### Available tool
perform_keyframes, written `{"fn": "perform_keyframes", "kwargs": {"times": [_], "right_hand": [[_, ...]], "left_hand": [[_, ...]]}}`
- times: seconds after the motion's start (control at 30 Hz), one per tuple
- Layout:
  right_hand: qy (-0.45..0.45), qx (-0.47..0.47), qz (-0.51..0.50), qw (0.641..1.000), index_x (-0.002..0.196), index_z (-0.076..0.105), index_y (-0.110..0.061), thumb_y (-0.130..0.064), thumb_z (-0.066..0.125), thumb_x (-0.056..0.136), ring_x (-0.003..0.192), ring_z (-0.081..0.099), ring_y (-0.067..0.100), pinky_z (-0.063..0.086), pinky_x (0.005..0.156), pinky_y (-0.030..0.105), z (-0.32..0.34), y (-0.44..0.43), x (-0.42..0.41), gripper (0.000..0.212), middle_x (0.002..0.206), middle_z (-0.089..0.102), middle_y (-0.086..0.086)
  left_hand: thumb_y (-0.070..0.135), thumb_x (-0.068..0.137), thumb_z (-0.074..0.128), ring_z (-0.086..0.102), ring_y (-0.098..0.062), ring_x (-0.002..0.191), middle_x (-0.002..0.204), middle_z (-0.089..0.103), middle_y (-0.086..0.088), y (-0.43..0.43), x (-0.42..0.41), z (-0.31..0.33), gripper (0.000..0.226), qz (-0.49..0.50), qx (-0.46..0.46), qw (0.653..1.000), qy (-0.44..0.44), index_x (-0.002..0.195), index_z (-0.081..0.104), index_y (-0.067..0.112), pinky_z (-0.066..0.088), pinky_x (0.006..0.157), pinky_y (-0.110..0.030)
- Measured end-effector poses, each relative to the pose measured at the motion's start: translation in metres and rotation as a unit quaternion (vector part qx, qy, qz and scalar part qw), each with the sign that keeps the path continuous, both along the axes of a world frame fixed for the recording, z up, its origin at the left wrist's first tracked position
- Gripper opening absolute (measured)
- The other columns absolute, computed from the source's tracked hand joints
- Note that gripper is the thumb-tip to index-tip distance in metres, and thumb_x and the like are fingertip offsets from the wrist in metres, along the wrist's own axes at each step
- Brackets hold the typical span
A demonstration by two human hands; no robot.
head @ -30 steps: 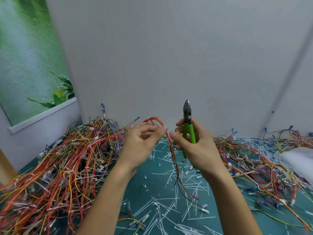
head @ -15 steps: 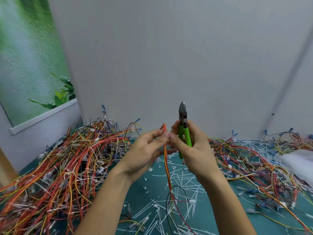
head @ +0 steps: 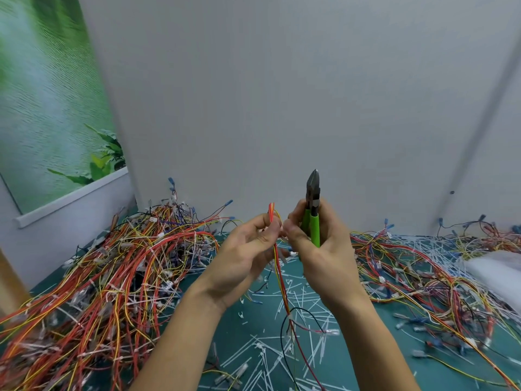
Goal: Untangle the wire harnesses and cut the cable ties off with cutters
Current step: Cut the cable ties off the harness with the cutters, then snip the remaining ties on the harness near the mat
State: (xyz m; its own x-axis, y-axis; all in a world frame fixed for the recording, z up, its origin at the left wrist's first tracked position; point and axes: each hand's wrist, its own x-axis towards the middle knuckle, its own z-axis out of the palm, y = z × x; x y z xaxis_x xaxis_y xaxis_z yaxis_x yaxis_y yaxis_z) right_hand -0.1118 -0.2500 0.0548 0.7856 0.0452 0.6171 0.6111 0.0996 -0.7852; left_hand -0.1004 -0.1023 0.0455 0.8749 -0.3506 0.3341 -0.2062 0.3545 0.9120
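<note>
My left hand and my right hand meet above the table and pinch one thin harness of red, orange and yellow wires. Its bent top sticks up between the fingertips, and its tail hangs down to the table. My right hand also grips green-handled cutters, jaws pointing straight up and closed. A large tangled pile of red, orange and yellow harnesses with white cable ties lies to the left.
Cut white cable ties litter the green mat in front of me. A second spread of wires lies to the right, beside a white bag. A grey wall stands close behind.
The harness loop has been folded and drawn upright between both hands. My hands have come closer together, and the cutters have shifted slightly left.
</note>
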Motion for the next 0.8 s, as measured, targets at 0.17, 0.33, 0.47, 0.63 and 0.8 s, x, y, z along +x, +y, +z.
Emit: {"fn": "perform_keyframes", "kwargs": {"times": [0.17, 0.33, 0.47, 0.63, 0.8], "right_hand": [[0.016, -0.049, -0.050, 0.997, 0.095, 0.059, -0.015, -0.008, 0.068, 0.097, 0.070, 0.052, 0.008, 0.046, 0.068, 0.016, -0.001, -0.013, 0.009, 0.011, 0.077, 0.057, -0.013], [0.018, -0.088, -0.071, 0.993, 0.096, 0.061, -0.017, -0.012, 0.070, 0.096, 0.068, 0.053, 0.004, 0.046, 0.068, 0.016, 0.001, -0.021, 0.013, 0.010, 0.077, 0.059, -0.017], [0.015, -0.090, -0.095, 0.991, 0.096, 0.062, -0.020, -0.014, 0.070, 0.096, 0.067, 0.054, 0.004, 0.046, 0.064, 0.013, 0.002, -0.035, 0.015, 0.010, 0.079, 0.062, -0.016], [0.029, -0.093, -0.161, 0.982, 0.093, 0.062, -0.023, -0.014, 0.071, 0.095, 0.065, 0.056, -0.002, 0.045, 0.061, 0.009, -0.005, -0.046, 0.026, 0.012, 0.077, 0.062, -0.018], [0.060, -0.079, -0.197, 0.975, 0.093, 0.063, -0.024, -0.017, 0.070, 0.096, 0.064, 0.056, -0.003, 0.045, 0.058, 0.009, -0.009, -0.059, 0.032, 0.011, 0.077, 0.064, -0.017]], "left_hand": [[0.038, 0.088, 0.070, 0.060, -0.013, 0.087, 0.097, 0.064, 0.000, 0.006, 0.001, 0.005, 0.023, 0.139, 0.127, 0.981, -0.044, 0.096, 0.072, 0.017, 0.055, 0.080, -0.030], [0.047, 0.080, 0.072, 0.062, -0.020, 0.095, 0.110, 0.065, -0.012, 0.004, 0.003, 0.004, 0.033, 0.207, 0.177, 0.960, -0.059, 0.099, 0.074, 0.020, 0.059, 0.084, -0.052], [0.043, 0.085, 0.074, 0.065, -0.016, 0.093, 0.111, 0.067, -0.008, 0.005, 0.006, 0.001, 0.018, 0.214, 0.194, 0.956, -0.052, 0.094, 0.074, 0.027, 0.058, 0.075, -0.030], [0.036, 0.091, 0.073, 0.063, -0.018, 0.066, 0.101, 0.073, -0.006, 0.005, 0.010, -0.013, 0.005, 0.216, 0.252, 0.943, -0.009, 0.088, 0.073, 0.033, 0.058, 0.067, -0.034], [0.035, 0.087, 0.079, 0.057, -0.006, 0.076, 0.081, 0.063, 0.013, 0.016, 0.021, -0.033, 0.009, 0.273, 0.269, 0.923, 0.013, 0.079, 0.074, 0.036, 0.050, 0.072, -0.031]]}}
